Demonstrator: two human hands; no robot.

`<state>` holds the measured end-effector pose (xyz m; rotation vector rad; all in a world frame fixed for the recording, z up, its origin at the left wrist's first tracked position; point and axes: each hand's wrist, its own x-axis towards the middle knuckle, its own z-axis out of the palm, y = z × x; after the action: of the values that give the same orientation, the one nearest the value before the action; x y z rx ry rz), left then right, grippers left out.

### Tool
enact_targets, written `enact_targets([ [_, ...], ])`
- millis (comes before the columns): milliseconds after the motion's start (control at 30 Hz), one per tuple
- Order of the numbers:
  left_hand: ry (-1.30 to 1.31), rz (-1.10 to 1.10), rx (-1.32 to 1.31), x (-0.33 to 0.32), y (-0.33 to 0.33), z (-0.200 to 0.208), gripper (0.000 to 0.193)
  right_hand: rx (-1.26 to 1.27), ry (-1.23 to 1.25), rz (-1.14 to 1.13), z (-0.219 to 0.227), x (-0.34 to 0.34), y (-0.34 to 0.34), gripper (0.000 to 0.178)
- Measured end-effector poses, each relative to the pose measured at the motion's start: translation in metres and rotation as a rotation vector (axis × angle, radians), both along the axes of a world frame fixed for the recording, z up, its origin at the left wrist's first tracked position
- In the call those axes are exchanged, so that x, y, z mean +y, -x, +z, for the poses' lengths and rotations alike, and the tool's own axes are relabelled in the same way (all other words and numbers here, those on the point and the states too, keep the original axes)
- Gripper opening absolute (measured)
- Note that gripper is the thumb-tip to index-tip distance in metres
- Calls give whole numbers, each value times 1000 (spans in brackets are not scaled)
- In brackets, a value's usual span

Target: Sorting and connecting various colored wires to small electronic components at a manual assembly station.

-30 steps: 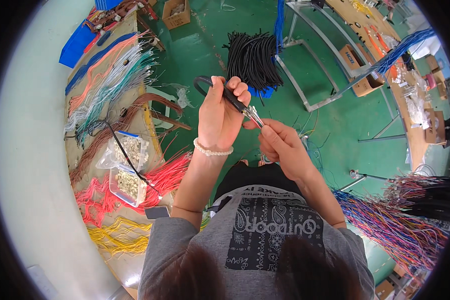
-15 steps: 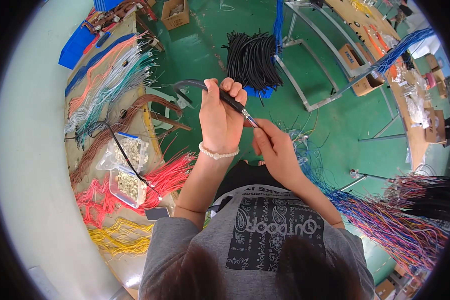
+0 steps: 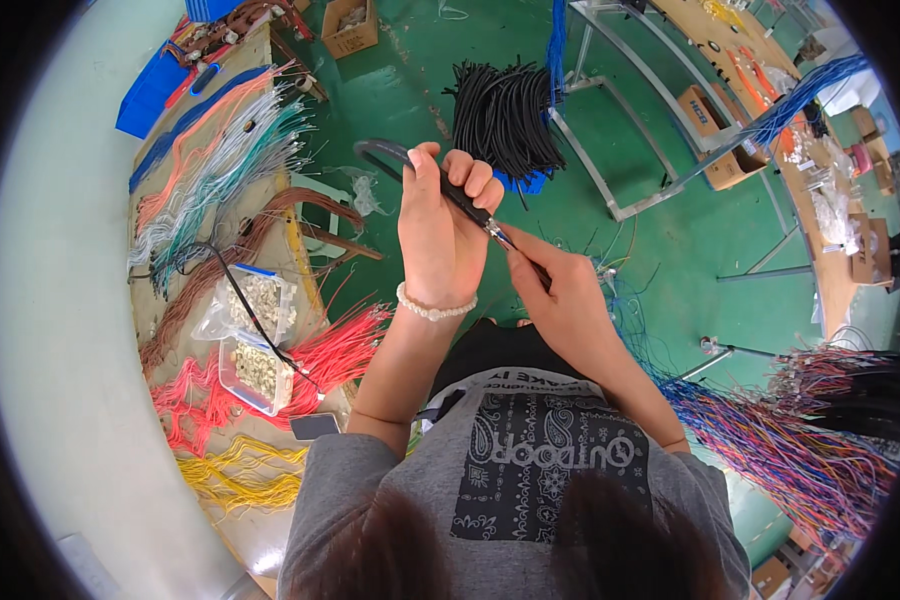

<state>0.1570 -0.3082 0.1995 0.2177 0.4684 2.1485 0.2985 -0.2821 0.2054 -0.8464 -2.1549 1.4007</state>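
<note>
My left hand (image 3: 440, 235), palm up with a beaded bracelet at the wrist, has its fingers wrapped round a thick black cable (image 3: 380, 149). The cable's far part curls over beyond my thumb. From its near end, which points toward my right hand, a short bunch of thin wires (image 3: 497, 232) comes out, pale and bluish. My right hand (image 3: 567, 300) is closed, thumb and index finger pinching these wires close to the cable's mouth. Its other fingers are mostly hidden behind it.
On the left table lie red wires (image 3: 340, 345), yellow wires (image 3: 240, 475), brown wires (image 3: 220, 255) and tubs of small pale connectors (image 3: 257, 370). A stack of black cables (image 3: 505, 120) sits ahead on the floor. Multicoloured wires (image 3: 770, 440) spread at right, below a metal frame (image 3: 605, 170).
My right hand has shifted a little up and right, its fingertips now nearer the cable's end. My left hand has barely moved, and the cable's curl sits slightly higher.
</note>
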Motion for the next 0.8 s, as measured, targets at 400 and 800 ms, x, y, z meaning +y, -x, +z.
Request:
enact_targets([
  [400,7,46,71,0,-3,6,20,30,-149,-19,1,-2,4,21],
  [800,15,-56,142,-5,1,10,24,145,421,118,0,10,2,23],
])
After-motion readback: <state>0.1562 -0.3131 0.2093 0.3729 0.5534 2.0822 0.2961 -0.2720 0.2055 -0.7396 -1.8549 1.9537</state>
